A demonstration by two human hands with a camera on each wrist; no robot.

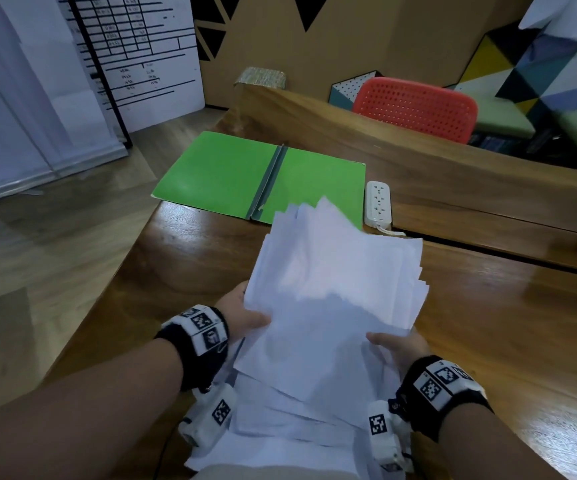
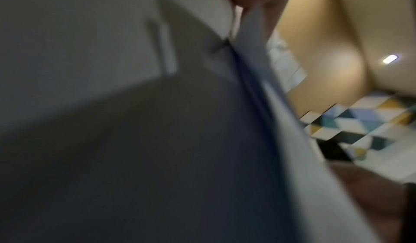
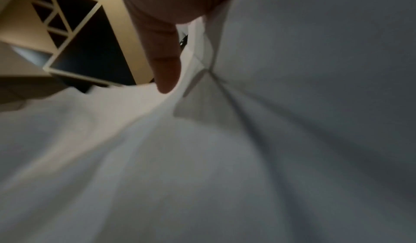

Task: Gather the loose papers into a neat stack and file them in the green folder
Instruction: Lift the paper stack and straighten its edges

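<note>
- Left hand (image 1: pixel 245 315) grasps the left edge of the papers (image 1: pixel 335 289), thumb on top of the sheets, other fingers hidden beneath
- Right hand (image 1: pixel 398 348) grasps the right near edge of the same bundle, thumb on top, fingers underneath out of sight
- Papers are white, many sheets, fanned and uneven; corners stick out at different angles along the far and right edges, not yet squared
- Bundle is raised off the bench (image 1: pixel 488 323), tilted up toward the head camera; near end hangs down toward the person's lap
- Far tips of the sheets overlap the near right corner of the green folder (image 1: pixel 218 174) in the head view; whether they touch it cannot be told
- Green folder lies open and flat on the far left part of the bench, grey spine strip down the middle, both leaves bare, left leaf reaching the bench edge
- White power strip (image 1: pixel 378 202) lies just beside the folder's right edge, cord at its near end
- Red perforated chair back (image 1: pixel 415 107) stands behind the raised wooden divider on the far side
- Left wrist view: blurred paper edges seen side-on (image 2: pixel 254 79), a finger pressed near the top
- Right wrist view: thumb (image 3: pixel 166 65) lying against curved white sheets (image 3: pixel 202 158), picture soft
</note>
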